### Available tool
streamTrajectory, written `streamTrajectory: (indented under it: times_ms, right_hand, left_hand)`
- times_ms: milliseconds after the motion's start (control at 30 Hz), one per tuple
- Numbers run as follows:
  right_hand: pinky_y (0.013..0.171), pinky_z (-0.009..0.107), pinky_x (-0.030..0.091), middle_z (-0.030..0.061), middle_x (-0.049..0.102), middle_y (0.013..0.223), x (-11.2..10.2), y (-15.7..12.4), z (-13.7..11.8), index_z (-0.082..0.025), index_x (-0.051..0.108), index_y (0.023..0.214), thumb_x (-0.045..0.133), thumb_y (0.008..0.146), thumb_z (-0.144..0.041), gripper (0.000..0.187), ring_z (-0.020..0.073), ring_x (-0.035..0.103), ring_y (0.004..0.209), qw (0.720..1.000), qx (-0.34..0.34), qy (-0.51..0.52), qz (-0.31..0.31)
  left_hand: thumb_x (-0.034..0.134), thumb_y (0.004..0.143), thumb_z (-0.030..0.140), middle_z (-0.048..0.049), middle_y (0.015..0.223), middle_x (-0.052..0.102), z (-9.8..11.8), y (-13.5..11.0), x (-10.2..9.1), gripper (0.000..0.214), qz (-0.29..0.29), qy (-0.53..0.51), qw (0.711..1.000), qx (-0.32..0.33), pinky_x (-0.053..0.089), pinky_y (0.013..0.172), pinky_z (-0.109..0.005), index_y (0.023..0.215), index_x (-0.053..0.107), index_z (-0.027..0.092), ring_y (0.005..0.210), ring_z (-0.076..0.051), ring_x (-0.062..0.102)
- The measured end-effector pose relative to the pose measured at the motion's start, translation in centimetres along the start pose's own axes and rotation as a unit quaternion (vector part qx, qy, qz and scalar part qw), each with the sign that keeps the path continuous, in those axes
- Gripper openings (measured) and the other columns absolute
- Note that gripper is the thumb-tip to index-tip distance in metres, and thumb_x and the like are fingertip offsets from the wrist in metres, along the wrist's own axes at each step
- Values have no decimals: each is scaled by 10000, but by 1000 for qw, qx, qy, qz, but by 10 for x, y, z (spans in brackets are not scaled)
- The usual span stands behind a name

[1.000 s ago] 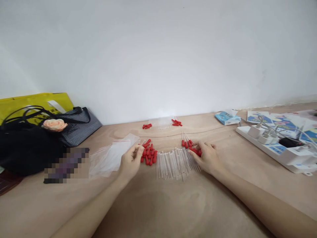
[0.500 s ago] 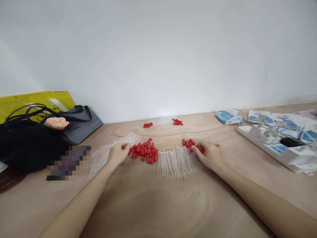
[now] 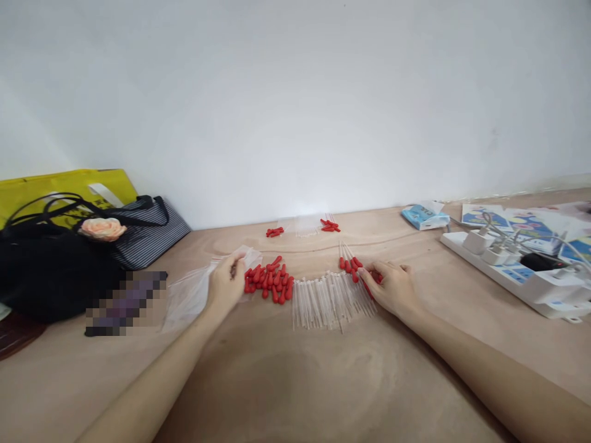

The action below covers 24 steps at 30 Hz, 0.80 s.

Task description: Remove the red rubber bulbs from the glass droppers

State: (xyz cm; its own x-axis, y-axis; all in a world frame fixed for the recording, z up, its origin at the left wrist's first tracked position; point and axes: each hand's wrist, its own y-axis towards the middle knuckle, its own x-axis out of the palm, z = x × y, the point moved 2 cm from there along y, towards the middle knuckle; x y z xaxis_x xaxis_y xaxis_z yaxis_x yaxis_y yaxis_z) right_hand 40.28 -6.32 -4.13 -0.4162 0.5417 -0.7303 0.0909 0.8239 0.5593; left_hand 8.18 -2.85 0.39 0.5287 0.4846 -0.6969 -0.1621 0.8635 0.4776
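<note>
Bent fingers close up my left hand (image 3: 227,280), at the left edge of a heap of red rubber bulbs (image 3: 272,280) and over clear plastic bags (image 3: 189,298); what it pinches, if anything, is hidden. Right of the heap lies a row of thin clear tubes (image 3: 321,304), side by side. My right hand (image 3: 391,284) rests at the row's right end, thumb and fingers closed around a red-bulbed dropper (image 3: 368,288), partly covered by the hand. Just beyond its thumb lie several droppers (image 3: 349,264) with red bulbs towards me.
Near the wall lie two small groups of red bulbs (image 3: 274,232) (image 3: 330,226) with a clear bag (image 3: 305,225) between them. A power strip (image 3: 508,277) with chargers, leaflets (image 3: 484,216) and a tissue pack (image 3: 423,216) stand right. Bags (image 3: 148,231) and a blurred-out dark object (image 3: 127,304) lie left.
My left hand has shifted slightly right and turned, its fingers curling more beside the red bulbs. My right hand has stayed almost in place at the droppers.
</note>
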Motion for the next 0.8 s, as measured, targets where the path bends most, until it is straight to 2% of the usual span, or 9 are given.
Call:
streamTrajectory:
  times_ms: [67,100,167,200,300,400,567,800]
  right_hand:
    - [691,321,243,-3,652,646,0,0,-1,-239,633,691,420,801,-403,290,177,553,665,1000,-2,-1,-5]
    - [692,320,244,-3,653,652,0,0,-1,-239,633,693,425,797,-401,284,177,554,672,1000,-2,0,-9]
    - [697,317,246,-5,655,665,-1,1,-1,-240,635,696,435,790,-398,272,177,556,686,1000,4,2,-19]
    - [697,314,250,-5,656,670,-2,2,0,-240,637,699,437,787,-398,270,177,557,692,1000,11,4,-22]
    - [661,292,273,-2,654,666,-7,8,2,-239,643,705,423,788,-411,292,165,560,661,997,63,32,-44]
    - [617,271,283,-7,640,626,-10,14,0,-233,631,650,443,763,-471,324,152,555,605,989,106,45,-90]
    - [644,290,283,3,635,636,-4,18,-11,-224,603,589,515,685,-525,328,177,557,661,986,82,-39,-139]
    - [696,322,294,22,652,675,2,17,-16,-233,632,627,468,729,-438,282,195,570,717,979,95,-68,-168]
  left_hand:
    - [370,779,281,-17,763,625,23,-18,10,306,-71,-60,994,51,433,598,-240,1024,521,175,656,-150,575]
    - [364,789,254,-8,748,615,34,-27,17,256,-106,-79,988,77,430,600,-233,982,516,180,654,-138,570]
    - [359,795,195,3,741,602,52,-41,28,198,-173,-78,973,128,421,600,-225,913,518,193,658,-126,561]
    - [360,786,164,4,737,599,59,-45,33,196,-188,-72,969,144,418,600,-227,899,517,194,658,-126,557]
    - [364,749,86,-17,779,610,73,-45,39,222,-199,-47,963,174,419,661,-253,819,552,180,728,-141,563]
    - [394,710,59,-28,767,628,82,-39,40,224,-219,-26,959,178,420,675,-259,735,589,167,737,-150,574]
    - [448,657,68,0,620,609,89,-41,44,192,-262,14,950,168,396,574,-232,718,601,167,586,-128,556]
    - [475,675,122,27,545,558,87,-42,51,148,-284,27,945,163,356,533,-218,737,599,174,509,-107,509]
